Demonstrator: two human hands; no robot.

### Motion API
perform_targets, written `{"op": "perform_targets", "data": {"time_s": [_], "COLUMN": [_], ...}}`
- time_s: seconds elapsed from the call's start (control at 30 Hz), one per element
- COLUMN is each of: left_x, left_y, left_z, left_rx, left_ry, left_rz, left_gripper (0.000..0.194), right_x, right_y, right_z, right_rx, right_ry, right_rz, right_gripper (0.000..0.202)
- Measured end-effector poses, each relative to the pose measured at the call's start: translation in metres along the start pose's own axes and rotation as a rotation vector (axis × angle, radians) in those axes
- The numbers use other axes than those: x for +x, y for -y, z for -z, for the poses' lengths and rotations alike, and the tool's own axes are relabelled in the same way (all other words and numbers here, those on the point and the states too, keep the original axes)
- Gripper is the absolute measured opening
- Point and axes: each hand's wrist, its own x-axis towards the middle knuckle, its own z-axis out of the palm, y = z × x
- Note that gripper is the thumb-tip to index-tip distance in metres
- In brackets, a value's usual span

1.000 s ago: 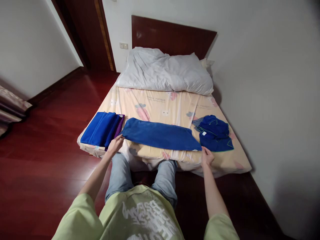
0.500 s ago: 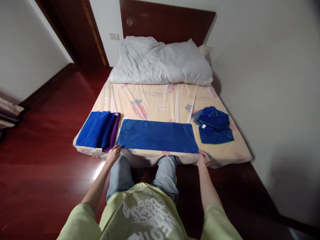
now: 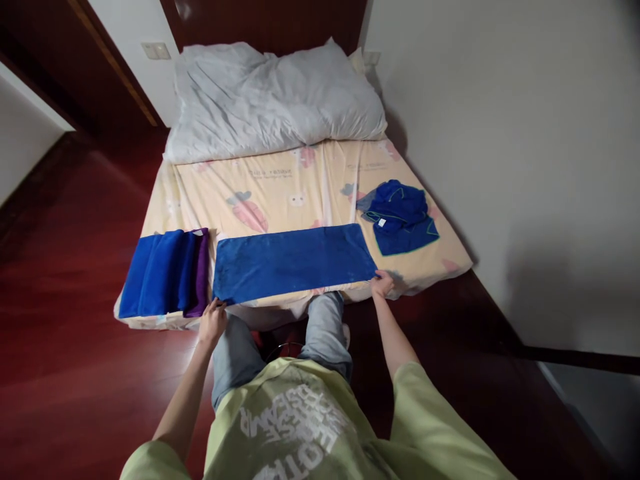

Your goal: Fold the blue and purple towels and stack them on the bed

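A blue towel (image 3: pixel 295 261) lies flat as a long rectangle near the front edge of the bed. My left hand (image 3: pixel 213 320) pinches its near left corner, and my right hand (image 3: pixel 383 284) pinches the near right corner. Left of it, close to my left hand, several folded blue towels (image 3: pixel 155 273) lie overlapping in a row, with a folded purple towel (image 3: pixel 201 273) at their right end. Beyond my right hand is a crumpled pile of blue cloths (image 3: pixel 403 217) with green edging and a small white tag.
The bed (image 3: pixel 280 193) has a yellow sheet printed with carrots. A bunched white quilt (image 3: pixel 275 100) covers its head end. A white wall (image 3: pixel 500 167) runs along the right side, and dark red wooden floor (image 3: pixel 65 267) lies to the left.
My view has turned, so the bed sits further left and tilted. Both hands stay at the towel's near corners, and the towel still lies flat.
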Motion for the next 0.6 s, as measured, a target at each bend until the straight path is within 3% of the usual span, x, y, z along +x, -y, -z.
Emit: {"op": "perform_targets", "data": {"time_s": [0.13,0.27,0.4,0.5,0.6], "left_x": [0.005,0.012,0.028,0.051,0.087], "left_y": [-0.023,-0.044,-0.053,-0.054,-0.056], "left_z": [0.012,0.017,0.023,0.03,0.032], "left_rx": [0.162,0.245,0.285,0.282,0.194], "left_ry": [0.088,0.107,0.19,0.257,0.183], "left_rz": [0.03,0.091,0.153,0.185,0.137], "left_gripper": [0.034,0.029,0.031,0.034,0.037], "right_x": [-0.028,-0.061,-0.087,-0.097,-0.098], "right_y": [0.017,0.038,0.043,0.038,0.032], "right_z": [-0.004,-0.029,-0.067,-0.082,-0.085], "right_rx": [-0.304,-0.459,-0.51,-0.533,-0.55], "right_ry": [0.021,0.096,0.135,0.139,0.132], "right_rz": [0.264,0.52,0.508,0.473,0.484], "right_gripper": [0.041,0.047,0.053,0.056,0.057]}}
